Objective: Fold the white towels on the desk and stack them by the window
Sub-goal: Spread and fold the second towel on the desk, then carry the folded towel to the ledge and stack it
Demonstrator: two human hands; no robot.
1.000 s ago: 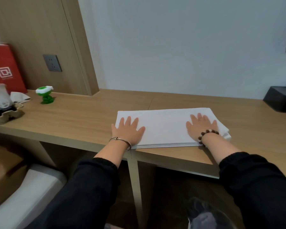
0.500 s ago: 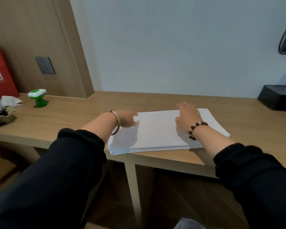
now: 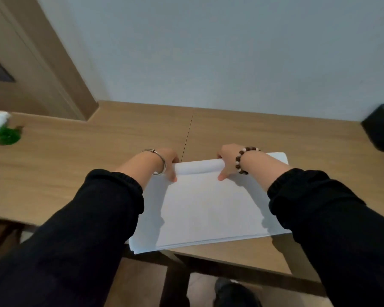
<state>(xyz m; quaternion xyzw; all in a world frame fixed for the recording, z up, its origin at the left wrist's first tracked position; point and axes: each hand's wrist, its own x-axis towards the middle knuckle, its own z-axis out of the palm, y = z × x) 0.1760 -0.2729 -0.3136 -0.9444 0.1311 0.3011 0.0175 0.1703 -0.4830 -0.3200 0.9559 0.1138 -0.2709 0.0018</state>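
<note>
The far edge of the towel (image 3: pixel 208 207) is gripped by the left hand (image 3: pixel 167 163) and, further right, by the right hand (image 3: pixel 227 160). The towel lies at the near rim of the counter (image 3: pixel 75 156), slightly overhanging it. The edge should be drawn over evenly, corners matched. Room is left on both sides; a black box (image 3: pixel 381 129) stands far right.

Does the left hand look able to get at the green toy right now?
Probably yes, once it lets go: the left hand grips the far edge of the towel, but only desk surface lies between it and the green toy.
</note>
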